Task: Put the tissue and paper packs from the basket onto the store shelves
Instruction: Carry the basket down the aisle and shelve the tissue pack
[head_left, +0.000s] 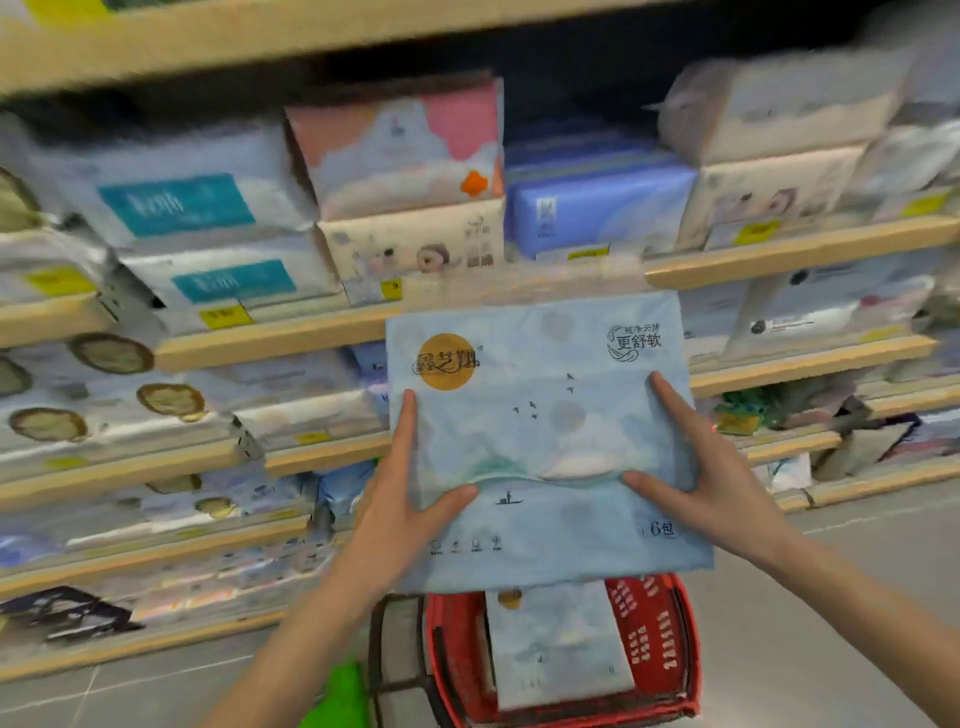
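A large light-blue tissue pack (540, 410) with a gold circle logo is held up in front of the shelves. My left hand (405, 499) grips its left edge, thumb across the front. My right hand (696, 473) grips its right edge the same way. Below it, on the floor, stands a red basket (654, 639) with another pale-blue pack (556, 649) lying in it. The wooden shelves (270, 338) behind are stocked with many tissue packs.
A blue pack (597, 208) sits low on the shelf above the held pack, with dark free room over it. A pink-and-blue pack (400, 145) is stacked to its left. Grey floor (810, 623) lies to the right of the basket. Something green (337, 696) shows beside the basket.
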